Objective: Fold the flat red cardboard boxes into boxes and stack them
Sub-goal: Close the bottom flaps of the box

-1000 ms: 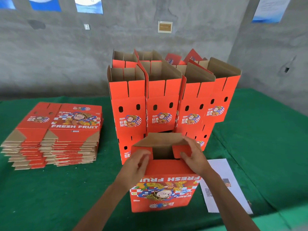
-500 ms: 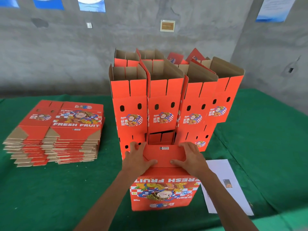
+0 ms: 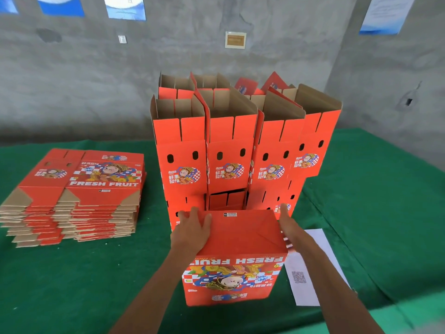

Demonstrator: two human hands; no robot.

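Red box point(image 3: 237, 239) stands upside down on the green table point(image 3: 72, 273), front centre, "FRESH FRUIT" print inverted on the near face. Its flaps are folded shut and lie flat, barcode sticker at the far edge.

Left hand point(image 3: 192, 231) rests palm-down, fingers spread, on the left part of the closed flaps, pressing the surface rather than gripping. Right hand point(image 3: 290, 229) lies along the box's right edge, fingers straight and pointing away, touching the side; can't tell if the thumb hooks over. Hands are apart, one at each side of the box.

Just behind it: cluster of folded boxes point(image 3: 231, 150), stacked two high, tops open with flaps up, brown insides showing. More rows behind, partly hidden.

Left of the table, well apart: pile of flat boxes point(image 3: 79, 196), two side-by-side stacks, printed side up.

White sheet point(image 3: 310, 268) with a QR code lies flat just right of the box, under the right forearm
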